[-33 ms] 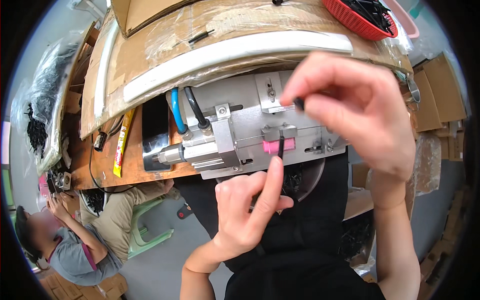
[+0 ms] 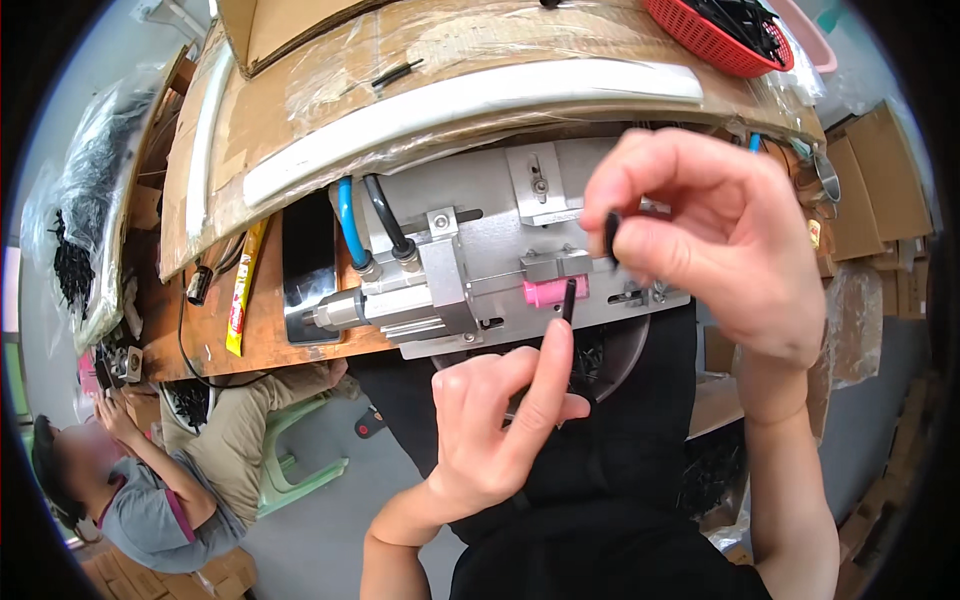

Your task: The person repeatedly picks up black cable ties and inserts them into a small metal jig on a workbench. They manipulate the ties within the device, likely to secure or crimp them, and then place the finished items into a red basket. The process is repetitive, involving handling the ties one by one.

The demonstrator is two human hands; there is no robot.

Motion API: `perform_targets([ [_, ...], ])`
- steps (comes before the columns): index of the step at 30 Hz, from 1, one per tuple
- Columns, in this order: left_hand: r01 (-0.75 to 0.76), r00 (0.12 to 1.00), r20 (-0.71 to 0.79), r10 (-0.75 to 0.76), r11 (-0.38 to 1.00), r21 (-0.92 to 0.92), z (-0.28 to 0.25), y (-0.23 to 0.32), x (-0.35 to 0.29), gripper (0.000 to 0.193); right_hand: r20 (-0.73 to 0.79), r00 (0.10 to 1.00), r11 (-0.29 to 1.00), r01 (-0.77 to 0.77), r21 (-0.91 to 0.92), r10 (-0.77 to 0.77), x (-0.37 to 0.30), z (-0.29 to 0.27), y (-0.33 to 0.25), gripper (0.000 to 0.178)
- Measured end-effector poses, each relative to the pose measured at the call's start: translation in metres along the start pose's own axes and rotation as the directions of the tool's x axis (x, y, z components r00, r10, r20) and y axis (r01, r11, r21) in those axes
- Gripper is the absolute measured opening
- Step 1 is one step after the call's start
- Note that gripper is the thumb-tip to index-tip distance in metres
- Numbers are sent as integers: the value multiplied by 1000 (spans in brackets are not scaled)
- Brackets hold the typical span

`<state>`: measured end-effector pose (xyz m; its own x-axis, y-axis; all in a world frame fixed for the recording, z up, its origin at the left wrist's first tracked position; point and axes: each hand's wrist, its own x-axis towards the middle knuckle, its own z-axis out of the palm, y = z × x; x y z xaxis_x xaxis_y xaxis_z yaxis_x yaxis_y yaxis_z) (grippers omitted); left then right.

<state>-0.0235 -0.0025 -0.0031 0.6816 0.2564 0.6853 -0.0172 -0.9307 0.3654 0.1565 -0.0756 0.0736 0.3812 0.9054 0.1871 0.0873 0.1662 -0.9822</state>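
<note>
My left hand (image 2: pixel 500 420) has its index finger stretched forward and its other fingers curled. A thin black rod (image 2: pixel 570 298) sticks out past that fingertip, over a pink block (image 2: pixel 545 291) on the metal fixture (image 2: pixel 500 230); the grip on it is mostly hidden under the finger. Above and to the right, my right hand (image 2: pixel 715 235) pinches a short black piece (image 2: pixel 612 238) between thumb and index finger. A small metal clamp block (image 2: pixel 556 265) sits just behind the pink block.
Blue (image 2: pixel 352 225) and black hoses (image 2: pixel 390 220) feed the fixture's cylinder. A bowl of black parts (image 2: pixel 625 365) is below. A phone (image 2: pixel 310 270) and yellow packet (image 2: pixel 245 290) lie left. A red basket (image 2: pixel 705 40) stands far right. A co-worker (image 2: pixel 150 490) sits at left.
The black rod and my left fingertip have shifted slightly right and toward me, away from the clamp block. My right hand and its black piece have come down a little.
</note>
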Motion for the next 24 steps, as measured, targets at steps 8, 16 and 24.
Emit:
perform_targets([
  [8, -77, 992, 111, 63, 989, 126, 6, 14, 1, 65, -141, 965, 932, -167, 322, 222, -23, -8, 14, 16],
  [16, -90, 980, 188, 59, 984, 156, 5, 22, 1, 63, -212, 954, 948, -148, 282, 212, -31, -7, 14, 14],
  [24, -16, 970, 239, 48, 991, -133, 0, 15, 1, 62, -153, 950, 942, -232, 244, 273, -30, -14, 8, 12],
])
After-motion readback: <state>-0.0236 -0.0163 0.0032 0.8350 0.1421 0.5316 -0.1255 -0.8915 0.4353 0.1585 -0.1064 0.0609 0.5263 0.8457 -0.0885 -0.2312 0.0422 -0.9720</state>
